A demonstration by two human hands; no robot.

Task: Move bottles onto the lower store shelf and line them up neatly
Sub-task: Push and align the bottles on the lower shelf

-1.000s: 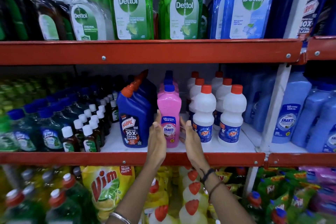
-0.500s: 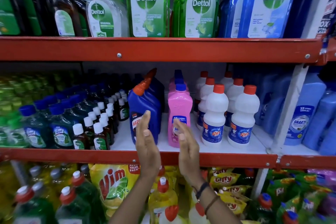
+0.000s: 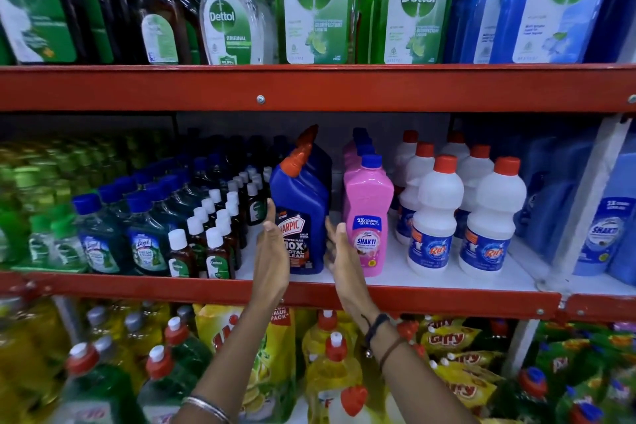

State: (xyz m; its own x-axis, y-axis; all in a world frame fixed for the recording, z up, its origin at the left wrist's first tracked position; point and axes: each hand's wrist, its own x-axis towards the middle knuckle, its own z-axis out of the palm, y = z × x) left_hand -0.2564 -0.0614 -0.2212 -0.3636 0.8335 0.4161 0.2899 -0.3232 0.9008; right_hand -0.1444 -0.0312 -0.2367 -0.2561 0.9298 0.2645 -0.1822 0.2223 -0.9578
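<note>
We bracket the blue Harpic bottle (image 3: pixel 303 217), upright at the front of the white shelf (image 3: pixel 389 272) beside the pink Shakti bottle (image 3: pixel 367 217), with left hand (image 3: pixel 273 258) and right hand (image 3: pixel 340 255) flat and open against its sides, neither closed round it. We judge it rigid, smooth and fairly heavy, so it is best pressed low on the labelled body, not at the angled cap.

**Where things stand around the Harpic bottle**

My left hand (image 3: pixel 272 260) lies against the left side of the blue angled-neck Harpic bottle (image 3: pixel 300 213), my right hand (image 3: pixel 340 256) against its right. Just right of it stands the pink Shakti bottle (image 3: pixel 367 217); farther right, the white red-capped Rin bottles (image 3: pixel 464 217). Left stand small brown white-capped Dettol bottles (image 3: pixel 215 244). More Harpic bottles queue behind.
</note>
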